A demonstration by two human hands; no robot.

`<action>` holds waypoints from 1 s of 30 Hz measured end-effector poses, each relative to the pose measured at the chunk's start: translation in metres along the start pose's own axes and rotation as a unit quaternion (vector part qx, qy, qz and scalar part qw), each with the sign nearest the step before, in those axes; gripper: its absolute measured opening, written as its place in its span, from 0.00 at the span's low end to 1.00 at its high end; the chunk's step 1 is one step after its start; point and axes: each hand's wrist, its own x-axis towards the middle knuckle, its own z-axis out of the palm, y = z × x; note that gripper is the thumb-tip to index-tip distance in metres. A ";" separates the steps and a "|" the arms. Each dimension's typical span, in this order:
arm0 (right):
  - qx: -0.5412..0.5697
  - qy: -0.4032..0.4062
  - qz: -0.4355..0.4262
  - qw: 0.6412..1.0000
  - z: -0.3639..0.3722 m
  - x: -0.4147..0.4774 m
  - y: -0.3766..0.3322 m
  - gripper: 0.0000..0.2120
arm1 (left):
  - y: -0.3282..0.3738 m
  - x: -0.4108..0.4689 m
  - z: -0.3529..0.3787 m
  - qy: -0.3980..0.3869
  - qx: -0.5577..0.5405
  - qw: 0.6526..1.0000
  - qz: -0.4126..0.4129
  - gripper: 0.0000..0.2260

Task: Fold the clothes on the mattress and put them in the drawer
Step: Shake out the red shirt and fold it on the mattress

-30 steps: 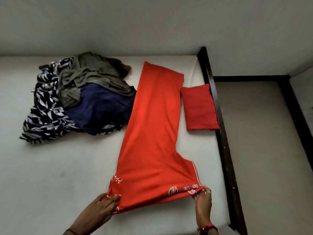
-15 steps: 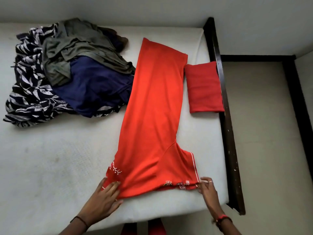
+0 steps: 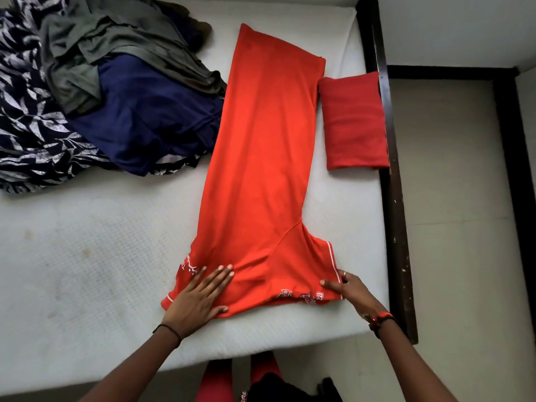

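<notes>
An orange-red shirt (image 3: 261, 158) lies folded lengthwise on the white mattress (image 3: 87, 256), its sleeve sticking out to the right near me. My left hand (image 3: 200, 297) presses flat on the shirt's near left corner, fingers straight. My right hand (image 3: 348, 291) rests on the sleeve's near edge, thumb on the fabric; whether it pinches the cloth I cannot tell. A darker red folded garment (image 3: 353, 123) sits beside the shirt by the mattress's right edge. No drawer is in view.
A heap of unfolded clothes lies at the back left: an olive garment (image 3: 110, 44), a navy one (image 3: 145, 117) and a black-and-white patterned one (image 3: 29, 126). A dark wooden bed frame (image 3: 394, 198) runs along the right side, with pale floor (image 3: 452, 227) beyond.
The shirt's near end has been laid down flat. My left hand slid further onto the fabric and now presses it flat. The view has moved closer to the mattress.
</notes>
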 end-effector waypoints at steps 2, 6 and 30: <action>0.040 0.020 -0.012 0.999 0.004 -0.009 0.002 0.25 | 0.007 -0.001 0.000 0.009 -0.018 1.000 -0.022 0.30; 0.020 0.048 -0.048 0.998 0.012 -0.036 -0.021 0.10 | 0.015 -0.006 -0.002 0.003 -0.043 0.998 -0.038 0.29; 0.095 -0.027 -0.083 0.992 0.112 0.016 -0.286 0.06 | 0.012 -0.017 -0.009 0.111 -0.523 0.806 -0.256 0.07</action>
